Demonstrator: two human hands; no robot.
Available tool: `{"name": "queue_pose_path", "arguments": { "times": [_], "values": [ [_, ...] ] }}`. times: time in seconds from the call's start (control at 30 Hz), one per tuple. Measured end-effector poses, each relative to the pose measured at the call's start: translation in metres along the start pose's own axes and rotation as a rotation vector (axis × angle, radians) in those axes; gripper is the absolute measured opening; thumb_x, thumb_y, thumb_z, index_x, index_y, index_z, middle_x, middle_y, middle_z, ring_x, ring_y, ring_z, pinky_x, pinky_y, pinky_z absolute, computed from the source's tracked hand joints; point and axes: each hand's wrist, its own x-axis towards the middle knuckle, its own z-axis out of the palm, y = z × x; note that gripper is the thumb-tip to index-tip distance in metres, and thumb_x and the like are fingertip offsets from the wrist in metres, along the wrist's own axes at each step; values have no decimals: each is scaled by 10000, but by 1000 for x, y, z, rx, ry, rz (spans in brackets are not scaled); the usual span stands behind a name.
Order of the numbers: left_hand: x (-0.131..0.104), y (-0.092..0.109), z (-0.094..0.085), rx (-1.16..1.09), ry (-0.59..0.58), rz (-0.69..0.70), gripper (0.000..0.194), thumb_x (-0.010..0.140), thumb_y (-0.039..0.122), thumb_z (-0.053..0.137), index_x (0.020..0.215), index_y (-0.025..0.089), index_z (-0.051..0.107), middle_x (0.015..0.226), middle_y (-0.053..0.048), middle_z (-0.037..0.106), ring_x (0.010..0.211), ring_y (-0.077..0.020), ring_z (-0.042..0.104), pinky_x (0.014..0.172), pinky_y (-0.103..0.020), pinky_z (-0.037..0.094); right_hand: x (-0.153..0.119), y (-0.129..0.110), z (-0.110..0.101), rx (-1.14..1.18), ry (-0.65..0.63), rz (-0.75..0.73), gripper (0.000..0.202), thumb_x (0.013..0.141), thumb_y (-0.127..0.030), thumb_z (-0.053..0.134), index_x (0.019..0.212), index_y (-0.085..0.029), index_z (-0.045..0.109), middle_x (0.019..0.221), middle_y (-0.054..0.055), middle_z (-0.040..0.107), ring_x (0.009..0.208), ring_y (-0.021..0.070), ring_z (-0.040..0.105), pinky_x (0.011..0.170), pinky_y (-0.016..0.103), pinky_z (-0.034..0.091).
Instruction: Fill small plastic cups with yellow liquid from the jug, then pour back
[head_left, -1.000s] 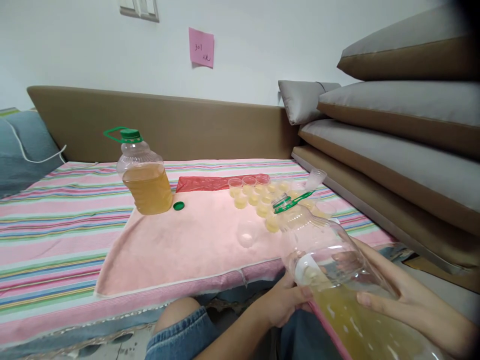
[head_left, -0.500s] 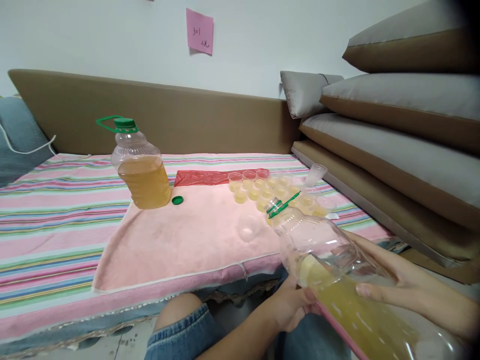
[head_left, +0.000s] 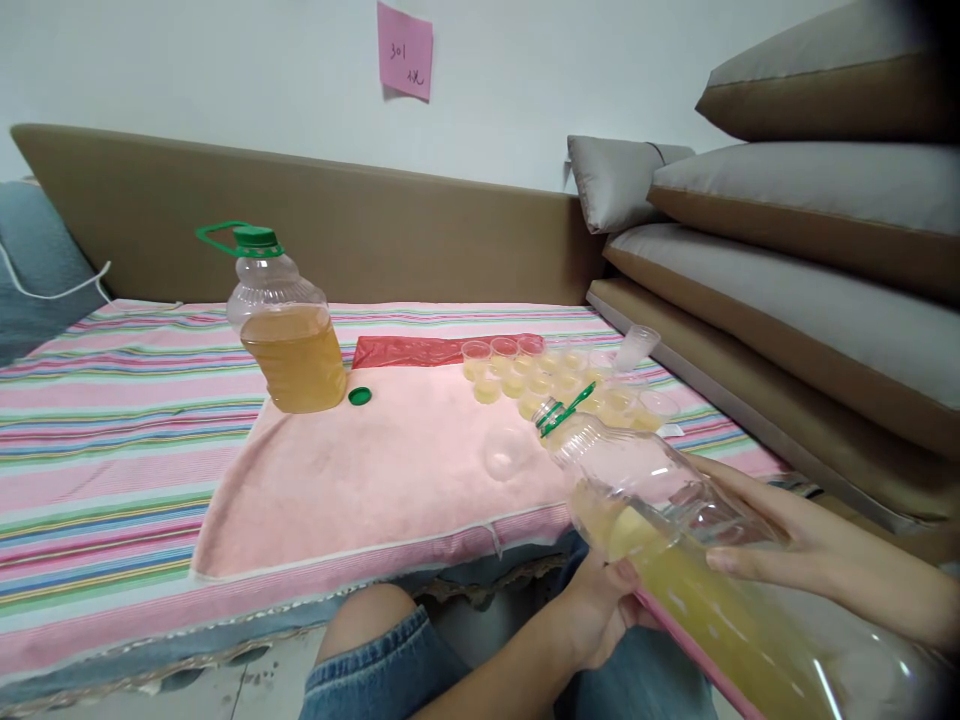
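A large clear plastic bottle (head_left: 675, 560) of pale yellow liquid lies tilted across the lower right, its uncapped neck pointing up and left. My left hand (head_left: 600, 605) is closed under its front part, fingers partly hidden behind it. My right hand (head_left: 787, 560) grips the bottle's upper side farther back, thumb on the near face. Just left of the bottle's mouth stands a clear plastic cup (head_left: 504, 455) that looks to hold no liquid. Behind the neck are several clear cups (head_left: 514, 378) with yellow liquid, grouped close together.
A second large bottle (head_left: 300, 360) of amber liquid stands capped at the left, beside a loose green cap (head_left: 360, 396). A red plastic bag (head_left: 405, 352) lies behind the pink towel (head_left: 360, 480). Tipped cups (head_left: 637, 346) rest near the stacked cushions (head_left: 795, 290) on the right.
The bottle has tilted a little more, and its liquid has run farther toward the neck. Both hands keep their hold. The view has shifted slightly.
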Motion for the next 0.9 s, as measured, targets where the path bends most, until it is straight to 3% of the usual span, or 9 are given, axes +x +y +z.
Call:
{"name": "queue_pose_path", "arguments": {
  "times": [0.3, 0.43, 0.57, 0.9],
  "values": [
    [1, -5, 7, -24, -10, 33, 874, 593, 733, 738, 1278, 207, 601, 1231, -151, 661, 1138, -375, 624, 990, -569, 461, 7, -5, -3, -51, -67, 17, 940, 684, -598, 736, 1508, -332, 372, 1555, 9, 390, 1401, 329, 387, 1128, 417, 340],
    [1, -5, 7, -40, -23, 42, 843, 602, 737, 729, 1253, 212, 622, 1241, -131, 665, 1173, -377, 609, 1003, -554, 460, 8, -4, -6, -55, -107, 42, 935, 712, -589, 721, 1525, -356, 322, 1571, -7, 360, 1399, 328, 389, 1111, 416, 386],
    [1, -5, 8, -38, -3, 36, 852, 571, 770, 722, 1205, 203, 658, 1204, -115, 684, 1193, -385, 597, 997, -524, 469, 10, -7, -6, -88, -86, 54, 937, 681, -603, 736, 1506, -354, 369, 1562, -3, 378, 1391, 350, 400, 1113, 434, 387],
    [1, -7, 9, -68, 3, 30, 919, 567, 799, 700, 1268, 209, 627, 1308, -146, 634, 1214, -399, 576, 1012, -594, 437, 16, -6, -8, -105, -109, 66, 911, 702, -559, 744, 1504, -396, 346, 1563, -28, 376, 1381, 329, 427, 1110, 411, 397]
  ]
}}
